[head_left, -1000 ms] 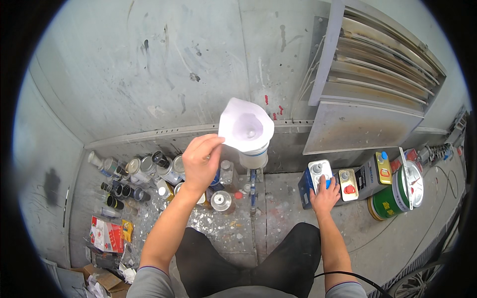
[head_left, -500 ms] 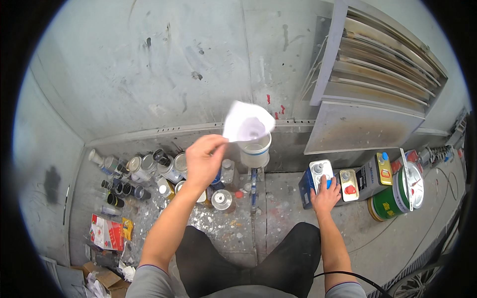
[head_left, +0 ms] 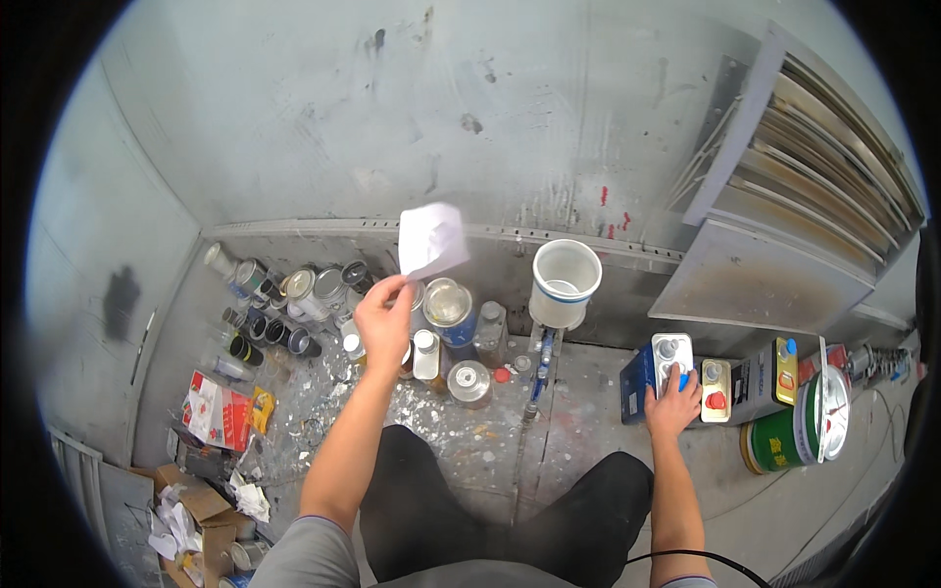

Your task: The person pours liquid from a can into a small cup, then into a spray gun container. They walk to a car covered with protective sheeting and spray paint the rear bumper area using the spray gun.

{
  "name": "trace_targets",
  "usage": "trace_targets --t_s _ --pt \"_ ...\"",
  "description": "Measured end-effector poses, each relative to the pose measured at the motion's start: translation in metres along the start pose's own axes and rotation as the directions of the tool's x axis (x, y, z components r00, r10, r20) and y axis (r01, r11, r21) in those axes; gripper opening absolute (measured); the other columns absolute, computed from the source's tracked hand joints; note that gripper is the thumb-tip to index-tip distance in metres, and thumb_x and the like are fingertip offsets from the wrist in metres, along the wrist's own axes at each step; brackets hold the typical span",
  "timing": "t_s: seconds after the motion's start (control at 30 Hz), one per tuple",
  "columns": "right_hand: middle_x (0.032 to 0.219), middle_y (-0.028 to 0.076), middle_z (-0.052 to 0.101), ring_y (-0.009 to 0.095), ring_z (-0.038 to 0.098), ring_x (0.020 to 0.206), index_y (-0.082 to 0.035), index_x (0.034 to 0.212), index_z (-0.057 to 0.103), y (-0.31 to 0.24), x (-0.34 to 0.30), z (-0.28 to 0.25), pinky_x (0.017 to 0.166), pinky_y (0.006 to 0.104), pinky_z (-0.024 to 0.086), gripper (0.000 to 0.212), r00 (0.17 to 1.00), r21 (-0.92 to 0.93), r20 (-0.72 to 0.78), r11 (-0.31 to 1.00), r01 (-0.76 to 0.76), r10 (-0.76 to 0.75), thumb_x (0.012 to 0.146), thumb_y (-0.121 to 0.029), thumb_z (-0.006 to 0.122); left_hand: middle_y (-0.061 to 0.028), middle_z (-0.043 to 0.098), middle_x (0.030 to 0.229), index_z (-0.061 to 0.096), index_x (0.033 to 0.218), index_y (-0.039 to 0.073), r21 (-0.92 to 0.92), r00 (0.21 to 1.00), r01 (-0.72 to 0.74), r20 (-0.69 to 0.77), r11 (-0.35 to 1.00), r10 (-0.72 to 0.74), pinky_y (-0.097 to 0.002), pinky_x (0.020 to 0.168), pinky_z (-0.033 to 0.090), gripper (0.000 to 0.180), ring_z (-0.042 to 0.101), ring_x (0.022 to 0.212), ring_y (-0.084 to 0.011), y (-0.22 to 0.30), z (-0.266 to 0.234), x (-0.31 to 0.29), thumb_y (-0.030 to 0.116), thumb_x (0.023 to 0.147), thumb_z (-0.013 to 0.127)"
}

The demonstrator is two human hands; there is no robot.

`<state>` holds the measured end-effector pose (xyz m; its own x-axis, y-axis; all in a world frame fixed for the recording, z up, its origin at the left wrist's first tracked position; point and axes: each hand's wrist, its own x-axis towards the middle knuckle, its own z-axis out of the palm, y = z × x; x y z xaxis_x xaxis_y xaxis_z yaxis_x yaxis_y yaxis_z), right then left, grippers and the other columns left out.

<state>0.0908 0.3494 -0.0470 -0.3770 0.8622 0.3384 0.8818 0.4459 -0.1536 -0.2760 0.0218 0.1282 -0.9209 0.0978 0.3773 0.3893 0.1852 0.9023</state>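
A white paper strainer (head_left: 431, 240), blurred by motion, is pinched at its lower edge by my left hand (head_left: 386, 316). It is in the air in front of the wall, left of the white cup (head_left: 568, 269) with a blue band, which stands upright on a holder. On the right, my right hand (head_left: 672, 404) lies over the white top of a blue rectangular can (head_left: 637, 387), its fingers curled around the blue cap. Below my left hand stand a tin with a clear lid (head_left: 448, 302), a white-capped bottle (head_left: 426, 361) and a round clear container (head_left: 470, 383).
A small can with a red cap (head_left: 717, 392), a grey can (head_left: 756, 380) and a green bucket (head_left: 784, 431) stand at the right. Several tins and dark cups (head_left: 277, 333) crowd the left. A cardboard box (head_left: 201, 500) holds crumpled paper. Slatted panels (head_left: 804, 167) lean on the wall.
My left hand has moved the paper strainer left, away from above the white cup. The view has shifted; my right hand stays on the blue can.
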Motion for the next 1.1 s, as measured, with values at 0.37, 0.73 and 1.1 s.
trace_targets --t_s 0.37,0.73,1.1 --pt "0.162 0.018 0.044 0.046 0.043 0.144 -0.025 0.156 0.054 0.006 0.000 0.010 0.107 0.0610 0.044 0.086 1.000 -0.046 0.012 0.999 0.008 -0.008 0.078 -0.038 0.088 -0.0070 0.078 0.107 0.079 0.103 0.011 0.410 0.921 -0.386 0.115 0.827 0.373 -0.0415 0.086 0.059 0.015 0.073 0.102 -0.0304 -0.099 -0.004 -0.006 0.007 0.088 0.079" --pt "0.162 0.022 0.043 0.048 0.043 0.145 -0.023 0.167 0.038 0.000 0.005 0.011 0.112 0.0627 0.043 0.099 0.998 -0.091 0.032 0.994 0.062 -0.059 0.082 -0.043 0.086 -0.0102 0.079 0.100 0.059 0.151 0.018 0.407 0.983 -0.141 0.163 0.903 0.081 -0.0401 0.076 0.060 0.059 0.076 0.082 -0.0277 -0.102 -0.101 -0.014 0.009 0.095 0.074" --pt "0.162 0.030 0.045 0.046 0.047 0.147 -0.015 0.171 0.031 0.029 0.014 0.020 0.118 0.0568 0.040 0.103 0.985 -0.098 -0.033 0.981 0.165 -0.169 0.090 -0.057 0.079 -0.0180 0.078 0.114 0.070 0.136 0.013 0.786 0.782 0.473 -0.165 0.398 -0.601 -0.0495 0.091 0.059 0.049 0.076 0.104 -0.0370 -0.329 -0.416 -0.249 0.022 0.089 0.080"
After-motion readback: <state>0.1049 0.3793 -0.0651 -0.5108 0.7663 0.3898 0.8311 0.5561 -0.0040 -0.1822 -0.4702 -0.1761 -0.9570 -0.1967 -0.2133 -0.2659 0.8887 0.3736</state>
